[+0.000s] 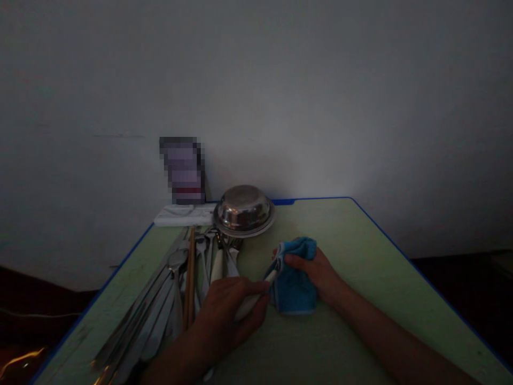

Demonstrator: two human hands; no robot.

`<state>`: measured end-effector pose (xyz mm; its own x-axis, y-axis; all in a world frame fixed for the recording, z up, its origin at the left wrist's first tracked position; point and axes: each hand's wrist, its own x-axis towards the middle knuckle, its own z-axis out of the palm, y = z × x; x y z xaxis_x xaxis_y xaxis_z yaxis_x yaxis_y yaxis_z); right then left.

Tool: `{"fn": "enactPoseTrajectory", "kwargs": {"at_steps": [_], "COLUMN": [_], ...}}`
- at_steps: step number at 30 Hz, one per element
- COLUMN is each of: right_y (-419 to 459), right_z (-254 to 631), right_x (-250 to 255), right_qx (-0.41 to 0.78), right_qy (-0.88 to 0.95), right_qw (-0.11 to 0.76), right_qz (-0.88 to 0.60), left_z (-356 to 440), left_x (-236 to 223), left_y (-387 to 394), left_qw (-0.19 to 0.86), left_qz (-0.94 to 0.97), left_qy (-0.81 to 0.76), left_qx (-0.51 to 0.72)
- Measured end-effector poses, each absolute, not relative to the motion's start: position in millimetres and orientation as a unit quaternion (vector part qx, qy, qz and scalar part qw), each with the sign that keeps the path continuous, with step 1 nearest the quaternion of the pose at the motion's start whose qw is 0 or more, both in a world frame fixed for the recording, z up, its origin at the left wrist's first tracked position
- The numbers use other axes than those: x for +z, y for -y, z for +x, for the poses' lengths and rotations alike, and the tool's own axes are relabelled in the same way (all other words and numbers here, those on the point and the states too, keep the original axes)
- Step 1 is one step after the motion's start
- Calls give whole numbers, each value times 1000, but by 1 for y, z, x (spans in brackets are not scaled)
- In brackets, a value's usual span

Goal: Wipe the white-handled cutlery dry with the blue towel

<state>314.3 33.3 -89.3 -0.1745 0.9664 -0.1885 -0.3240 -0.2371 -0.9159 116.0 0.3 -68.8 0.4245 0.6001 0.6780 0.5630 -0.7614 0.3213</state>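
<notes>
My left hand (230, 313) is closed round the white handle of a utensil (256, 297), whose far end goes into a blue cloth (296, 278). My right hand (316, 270) grips that cloth from the right, fingers folded over it and pressing it on the utensil's tip. Both hands rest low over the pale green table (360, 256). The utensil's working end is hidden inside the cloth.
Several spoons, knives and a pair of wooden chopsticks (189, 278) lie in a heap (160, 310) left of my left hand. An upturned steel bowl (244, 209) sits at the table's back edge beside a white slab (184, 215). The table has a blue rim; the room is dim.
</notes>
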Motion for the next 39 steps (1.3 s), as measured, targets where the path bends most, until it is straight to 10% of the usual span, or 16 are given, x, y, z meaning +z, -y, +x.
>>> {"fn": "enactPoseTrajectory", "kwargs": {"at_steps": [39], "right_y": [-32], "right_z": [317], "right_x": [-88], "right_qx": [578], "right_qy": [537], "right_qw": [446], "right_qz": [-421], "left_z": [115], "left_x": [-68], "left_y": [2], "left_qw": [125], "left_qz": [803], "left_qy": [-407], "left_qx": [417]}}
